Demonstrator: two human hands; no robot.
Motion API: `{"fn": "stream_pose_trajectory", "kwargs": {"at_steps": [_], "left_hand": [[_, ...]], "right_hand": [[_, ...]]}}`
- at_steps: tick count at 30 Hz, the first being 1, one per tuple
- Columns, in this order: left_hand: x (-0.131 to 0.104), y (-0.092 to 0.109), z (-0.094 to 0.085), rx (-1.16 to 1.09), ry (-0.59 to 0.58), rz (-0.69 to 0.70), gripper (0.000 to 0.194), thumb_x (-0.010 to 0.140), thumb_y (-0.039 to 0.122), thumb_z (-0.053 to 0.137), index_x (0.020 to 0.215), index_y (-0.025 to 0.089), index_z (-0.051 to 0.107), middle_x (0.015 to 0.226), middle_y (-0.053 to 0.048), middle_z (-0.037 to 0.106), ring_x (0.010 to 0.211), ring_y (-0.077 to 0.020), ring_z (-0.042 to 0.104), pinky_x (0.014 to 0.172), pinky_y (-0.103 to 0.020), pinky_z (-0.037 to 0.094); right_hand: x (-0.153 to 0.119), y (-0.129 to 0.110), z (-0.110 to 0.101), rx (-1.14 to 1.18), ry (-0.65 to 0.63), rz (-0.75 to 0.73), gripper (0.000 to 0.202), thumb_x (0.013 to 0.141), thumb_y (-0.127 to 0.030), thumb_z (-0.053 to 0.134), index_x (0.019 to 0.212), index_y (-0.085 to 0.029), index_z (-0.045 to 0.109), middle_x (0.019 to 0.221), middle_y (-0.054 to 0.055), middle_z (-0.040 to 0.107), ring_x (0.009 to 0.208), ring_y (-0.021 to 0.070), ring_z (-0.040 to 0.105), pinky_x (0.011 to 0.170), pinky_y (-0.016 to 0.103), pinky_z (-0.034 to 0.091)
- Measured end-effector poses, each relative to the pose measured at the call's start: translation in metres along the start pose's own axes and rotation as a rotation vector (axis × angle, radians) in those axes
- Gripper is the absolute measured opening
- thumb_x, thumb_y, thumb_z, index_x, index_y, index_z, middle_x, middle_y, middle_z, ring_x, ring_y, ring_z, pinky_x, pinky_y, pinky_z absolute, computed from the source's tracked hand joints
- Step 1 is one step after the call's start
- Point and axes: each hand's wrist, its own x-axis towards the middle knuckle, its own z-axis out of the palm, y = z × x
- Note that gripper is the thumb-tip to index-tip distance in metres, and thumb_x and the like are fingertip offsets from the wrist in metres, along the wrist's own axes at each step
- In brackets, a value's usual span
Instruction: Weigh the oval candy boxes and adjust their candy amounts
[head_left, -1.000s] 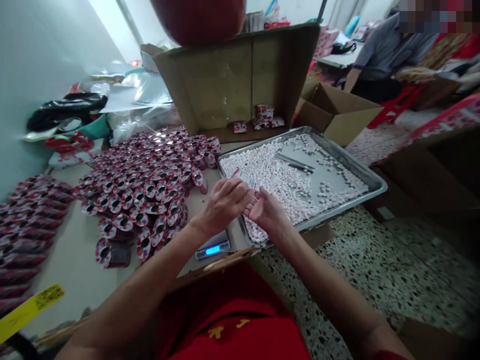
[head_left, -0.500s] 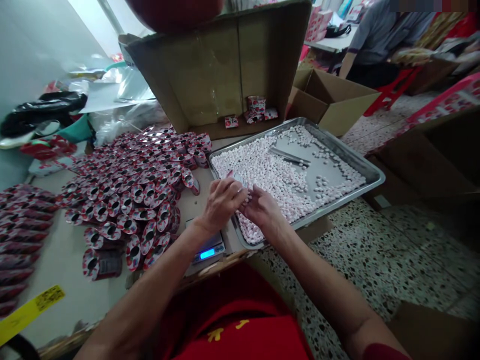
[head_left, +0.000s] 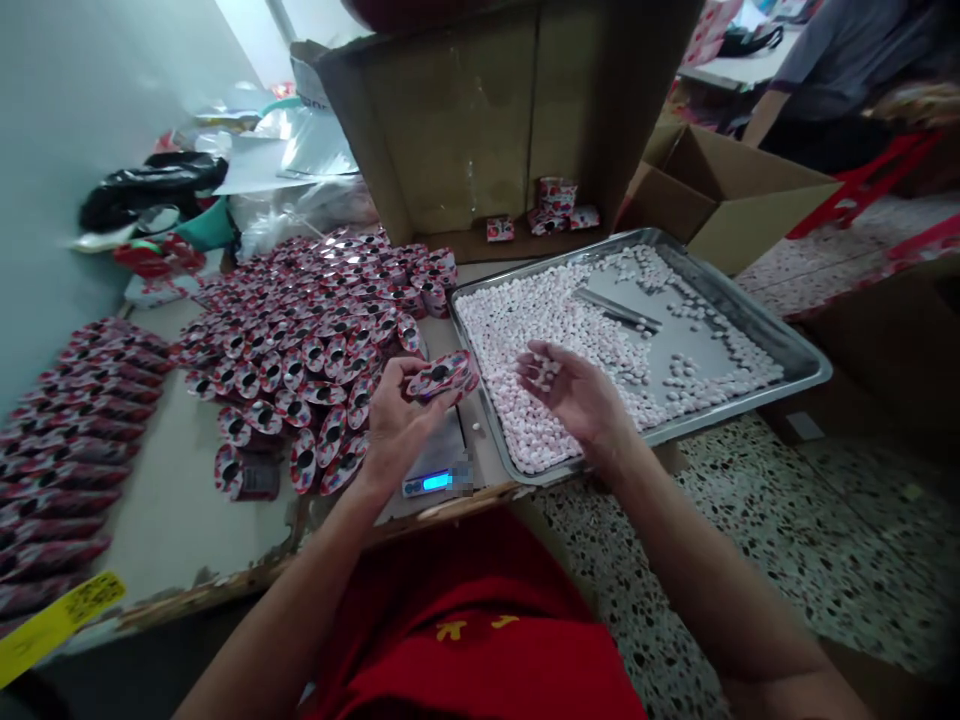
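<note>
My left hand (head_left: 394, 425) grips a small red-and-white printed pouch (head_left: 442, 373) with a dark round opening on its upper side. It is held above a digital scale (head_left: 442, 440) with a lit blue display. Over the near left part of a metal tray (head_left: 806, 365), my right hand (head_left: 589, 400) is cupped palm up, with several small white candies (head_left: 544, 370) at its curled fingers. Loose white candies (head_left: 517, 310) cover much of the tray, and a metal bar (head_left: 619, 310) lies among them.
Many similar pouches (head_left: 315, 350) stand packed left of the scale, with stacked rows (head_left: 82, 450) farther left. Behind the tray, a cardboard box (head_left: 450, 130) on its side holds several packets (head_left: 555, 195). Another open carton (head_left: 757, 220) and a seated person (head_left: 832, 70) are at right.
My hands have moved apart: the left went left with the pouch, whose opening now shows, and the right went right over the tray, candies now visible in it. The view has shifted.
</note>
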Motion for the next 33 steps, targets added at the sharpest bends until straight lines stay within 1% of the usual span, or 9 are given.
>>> {"fn": "stream_pose_trajectory", "kwargs": {"at_steps": [2, 4, 8, 12, 15, 20, 24, 27, 33], "left_hand": [[-0.013, -0.004, -0.022, 0.112, -0.044, -0.026, 0.042, 0.077, 0.035, 0.088, 0.109, 0.023, 0.064, 0.102, 0.000, 0.073, 0.090, -0.0190, 0.070, 0.083, -0.030, 0.056], [-0.025, -0.010, -0.035, 0.231, -0.101, -0.046, 0.036, 0.078, 0.030, 0.087, 0.107, 0.023, 0.066, 0.102, 0.000, 0.075, 0.093, -0.0207, 0.070, 0.086, -0.032, 0.055], [-0.041, -0.021, -0.041, 0.473, -0.164, -0.032, 0.033, 0.081, 0.021, 0.086, 0.110, 0.024, 0.071, 0.108, -0.005, 0.078, 0.107, -0.0283, 0.070, 0.100, -0.042, 0.051], [-0.047, -0.019, -0.047, 0.675, -0.180, 0.022, 0.055, 0.078, 0.024, 0.092, 0.129, 0.026, 0.070, 0.123, -0.008, 0.079, 0.121, -0.0359, 0.065, 0.105, -0.051, 0.047], [-0.048, -0.011, -0.066, 0.713, -0.164, 0.052, 0.065, 0.078, 0.031, 0.094, 0.137, 0.026, 0.067, 0.131, -0.009, 0.077, 0.124, -0.0369, 0.064, 0.105, -0.051, 0.048], [-0.053, -0.003, -0.111, 0.711, 0.008, 0.136, 0.039, 0.091, 0.037, 0.082, 0.128, 0.028, 0.073, 0.129, -0.008, 0.077, 0.122, -0.0348, 0.066, 0.112, -0.053, 0.046], [-0.058, 0.002, -0.130, 0.703, 0.115, 0.158, 0.031, 0.093, 0.036, 0.080, 0.123, 0.029, 0.075, 0.129, -0.007, 0.078, 0.123, -0.0341, 0.067, 0.113, -0.054, 0.047], [-0.061, 0.004, -0.134, 0.696, 0.136, 0.173, 0.028, 0.093, 0.035, 0.080, 0.120, 0.029, 0.076, 0.128, -0.006, 0.078, 0.123, -0.0339, 0.067, 0.113, -0.055, 0.047], [-0.061, 0.001, -0.130, 0.647, 0.131, 0.165, 0.030, 0.090, 0.031, 0.083, 0.119, 0.031, 0.076, 0.125, -0.005, 0.079, 0.120, -0.0325, 0.068, 0.112, -0.053, 0.047]], "right_hand": [[0.000, -0.002, -0.007, -0.473, -0.026, -0.282, 0.019, 0.101, -0.038, 0.069, 0.098, -0.024, 0.081, 0.121, 0.009, 0.074, 0.121, 0.0302, 0.065, 0.115, 0.052, 0.047], [-0.001, 0.000, -0.009, -0.922, -0.028, -0.562, 0.016, 0.096, -0.042, 0.078, 0.096, -0.027, 0.083, 0.136, 0.009, 0.069, 0.134, 0.0358, 0.056, 0.120, 0.059, 0.039], [-0.013, 0.024, 0.008, -1.406, -0.221, -0.945, 0.006, 0.095, -0.023, 0.080, 0.098, -0.027, 0.083, 0.134, 0.008, 0.069, 0.134, 0.0343, 0.054, 0.119, 0.056, 0.039], [-0.033, 0.050, 0.030, -1.888, -0.506, -1.060, 0.021, 0.096, -0.005, 0.070, 0.091, -0.023, 0.080, 0.100, 0.007, 0.075, 0.120, 0.0324, 0.058, 0.129, 0.059, 0.016], [-0.036, 0.058, 0.040, -2.143, -0.604, -1.001, 0.029, 0.094, 0.002, 0.063, 0.088, -0.021, 0.080, 0.083, 0.008, 0.072, 0.110, 0.0320, 0.060, 0.129, 0.056, 0.015], [-0.022, 0.061, 0.048, -2.275, -0.710, -0.918, 0.030, 0.095, 0.002, 0.060, 0.086, -0.017, 0.080, 0.083, 0.011, 0.073, 0.108, 0.0332, 0.060, 0.123, 0.054, 0.021], [-0.013, 0.066, 0.050, -2.260, -0.724, -0.908, 0.028, 0.093, 0.002, 0.061, 0.083, -0.017, 0.079, 0.081, 0.010, 0.073, 0.103, 0.0323, 0.061, 0.118, 0.054, 0.026], [-0.015, 0.056, 0.046, -2.088, -0.597, -0.939, 0.021, 0.090, -0.006, 0.069, 0.077, -0.021, 0.075, 0.078, 0.006, 0.072, 0.098, 0.0311, 0.062, 0.114, 0.055, 0.028], [-0.020, -0.001, 0.024, -1.641, -0.071, -1.044, 0.007, 0.087, -0.029, 0.074, 0.090, -0.027, 0.080, 0.086, 0.003, 0.075, 0.097, 0.0312, 0.065, 0.108, 0.057, 0.037]]}}
